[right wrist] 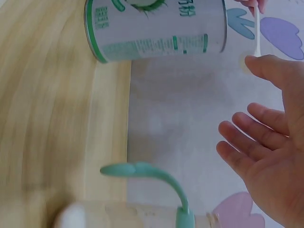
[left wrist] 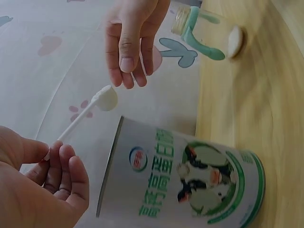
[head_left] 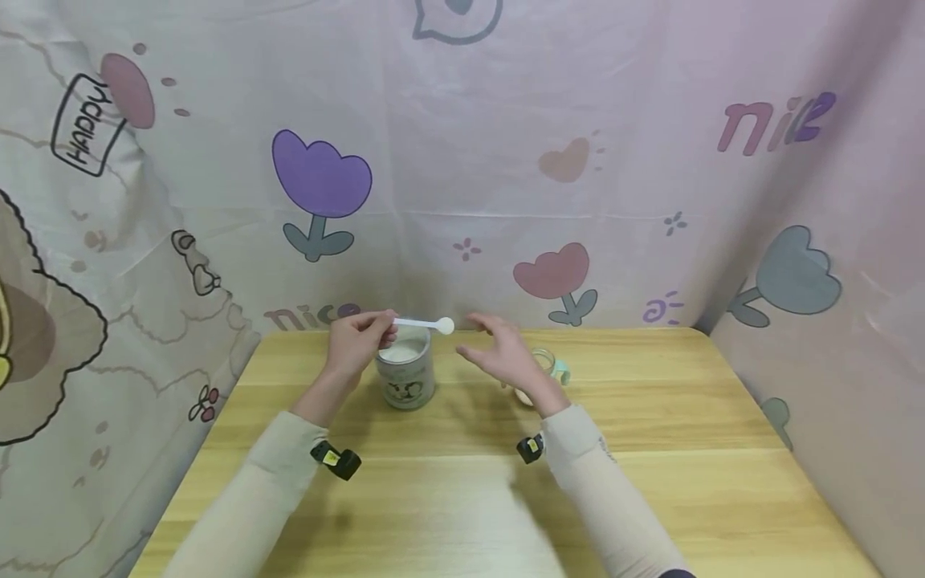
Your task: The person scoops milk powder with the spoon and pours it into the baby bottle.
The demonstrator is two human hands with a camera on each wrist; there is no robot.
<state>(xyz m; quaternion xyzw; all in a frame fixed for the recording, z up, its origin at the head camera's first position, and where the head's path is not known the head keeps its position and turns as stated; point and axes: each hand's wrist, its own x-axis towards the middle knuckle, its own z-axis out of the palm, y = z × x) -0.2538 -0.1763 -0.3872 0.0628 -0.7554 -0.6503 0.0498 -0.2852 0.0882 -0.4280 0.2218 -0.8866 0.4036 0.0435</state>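
Observation:
My left hand [head_left: 354,343] pinches the handle end of a white scoop [head_left: 422,323] between thumb and fingers. In the left wrist view, white powder is heaped in the scoop's bowl [left wrist: 108,98]. The scoop is held over the rim side of an open milk powder can [head_left: 407,385], whose inside shows pale powder. My right hand [head_left: 508,359] is held in the air just right of the scoop's bowl, fingers spread and holding nothing. Behind it stands an uncapped clear baby bottle [left wrist: 209,33] with mint-green handles [right wrist: 180,190] and white powder at its bottom.
Everything stands on a light wooden table [head_left: 462,498], toward its back edge. A printed cloth [head_left: 462,160] with tulips and lettering hangs behind the table and along both sides. Each wrist carries a small black camera [head_left: 336,460].

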